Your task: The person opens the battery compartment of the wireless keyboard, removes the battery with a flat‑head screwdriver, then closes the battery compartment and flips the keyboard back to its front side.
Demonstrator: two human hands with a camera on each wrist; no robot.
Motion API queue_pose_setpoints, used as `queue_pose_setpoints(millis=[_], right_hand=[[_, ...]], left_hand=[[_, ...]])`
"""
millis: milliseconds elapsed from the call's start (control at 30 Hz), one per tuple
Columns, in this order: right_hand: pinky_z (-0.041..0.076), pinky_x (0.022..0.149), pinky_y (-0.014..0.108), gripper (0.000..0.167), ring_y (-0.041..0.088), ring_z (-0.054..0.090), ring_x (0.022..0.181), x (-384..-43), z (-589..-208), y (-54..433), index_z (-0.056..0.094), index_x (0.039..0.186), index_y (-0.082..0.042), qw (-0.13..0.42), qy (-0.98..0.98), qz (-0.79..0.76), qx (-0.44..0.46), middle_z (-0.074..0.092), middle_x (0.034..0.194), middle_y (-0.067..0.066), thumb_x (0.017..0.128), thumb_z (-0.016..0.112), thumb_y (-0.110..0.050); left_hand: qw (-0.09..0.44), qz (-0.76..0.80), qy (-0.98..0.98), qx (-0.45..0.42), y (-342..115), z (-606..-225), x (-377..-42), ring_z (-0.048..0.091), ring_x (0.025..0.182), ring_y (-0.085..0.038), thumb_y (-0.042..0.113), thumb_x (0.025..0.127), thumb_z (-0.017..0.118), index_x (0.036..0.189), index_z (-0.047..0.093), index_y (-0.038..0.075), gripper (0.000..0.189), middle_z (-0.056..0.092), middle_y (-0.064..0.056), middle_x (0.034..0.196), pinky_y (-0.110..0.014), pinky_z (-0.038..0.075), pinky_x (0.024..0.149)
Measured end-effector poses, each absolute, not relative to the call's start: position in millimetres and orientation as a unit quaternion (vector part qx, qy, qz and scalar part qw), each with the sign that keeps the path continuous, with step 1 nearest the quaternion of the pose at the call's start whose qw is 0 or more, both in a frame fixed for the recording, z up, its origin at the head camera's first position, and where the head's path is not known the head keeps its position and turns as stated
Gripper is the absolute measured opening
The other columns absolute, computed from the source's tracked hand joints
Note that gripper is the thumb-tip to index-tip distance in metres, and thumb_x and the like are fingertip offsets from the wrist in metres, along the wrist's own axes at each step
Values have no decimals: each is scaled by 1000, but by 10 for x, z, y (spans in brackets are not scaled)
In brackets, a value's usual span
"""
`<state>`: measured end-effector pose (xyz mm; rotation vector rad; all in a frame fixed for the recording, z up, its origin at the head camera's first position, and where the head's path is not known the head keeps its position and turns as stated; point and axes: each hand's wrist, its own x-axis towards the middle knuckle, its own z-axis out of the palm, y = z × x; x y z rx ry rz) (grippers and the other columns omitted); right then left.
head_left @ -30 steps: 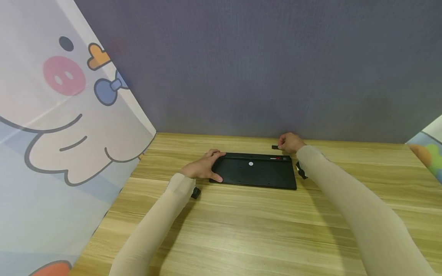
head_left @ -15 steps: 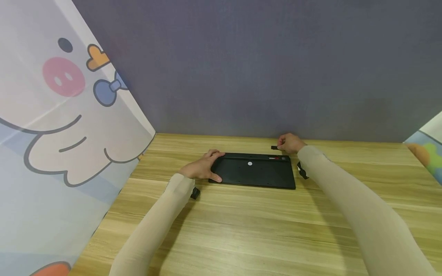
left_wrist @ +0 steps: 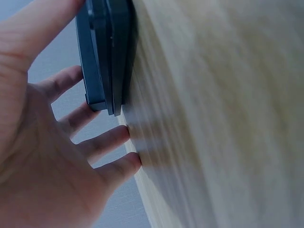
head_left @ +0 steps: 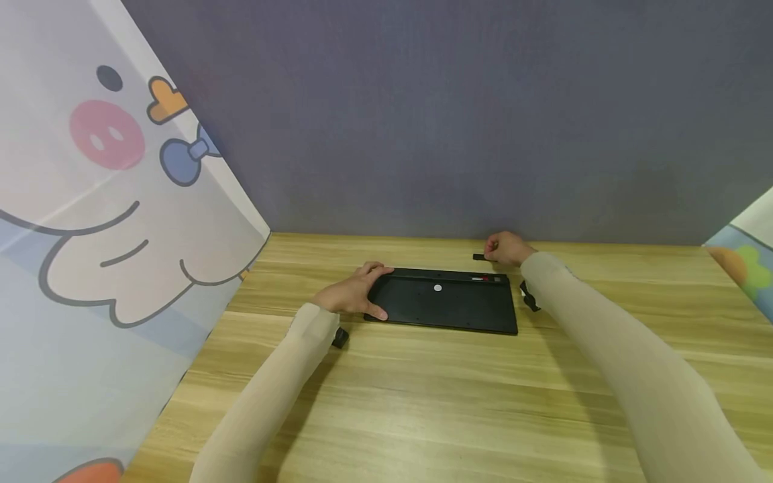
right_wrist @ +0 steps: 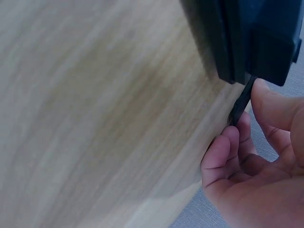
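Observation:
A black keyboard (head_left: 447,308) lies with its underside up, a round white sticker at its middle. Near its back right corner a small recess (head_left: 481,278) shows red and white inside. My left hand (head_left: 350,292) grips the keyboard's left end, thumb at the near edge and forefinger at the back edge. In the left wrist view its other fingers (left_wrist: 111,142) reach past the end, down to the wood. Behind the keyboard's right end, my right hand (head_left: 508,249) pinches a small flat black strip (head_left: 479,257), like a battery cover, low over the table. My fingers hide part of the strip.
The wood-grain table (head_left: 423,402) ends at a grey wall panel (head_left: 423,134), right behind my right hand. At the left rises a cartoon-printed panel (head_left: 157,268). Dark camera mounts (head_left: 341,337) sit at both wrists.
The head view has shifted very slightly. Both hands keep their holds, the left on the keyboard and the right on the black strip.

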<state>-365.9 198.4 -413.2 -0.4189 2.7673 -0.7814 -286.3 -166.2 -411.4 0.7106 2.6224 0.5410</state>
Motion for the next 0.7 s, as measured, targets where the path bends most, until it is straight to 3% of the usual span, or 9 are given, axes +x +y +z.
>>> queue_pose_setpoints(millis=[200, 433, 700], right_hand=[[39, 69, 37, 8, 23, 47, 73, -3685, -4149, 1995, 62, 87, -2, 120, 946, -264, -142, 57, 82, 9, 92, 59, -8], [42, 71, 38, 9, 26, 51, 80, -3657, -4156, 2046, 62, 91, 1, 110, 940, -292, -140, 61, 94, 16, 92, 61, -8], [45, 71, 41, 18, 28, 56, 84, -3506, -4050, 2168, 61, 100, 2, 103, 934, -304, -159, 62, 93, 15, 93, 61, -15]], left_hand=[[184, 192, 931, 251, -1669, -4119, -2863, 17, 138, -25, 47, 69, 80, 151, 21, 29, 102, 12, -1, 153, -46, 34, 100], [182, 194, 931, 251, -1666, -4129, -2868, 15, 139, -24, 46, 70, 80, 151, 20, 29, 102, 12, -1, 153, -45, 33, 101], [182, 192, 929, 256, -1669, -4147, -2880, 16, 139, -24, 48, 70, 79, 151, 20, 29, 102, 11, -2, 153, -45, 34, 101]])
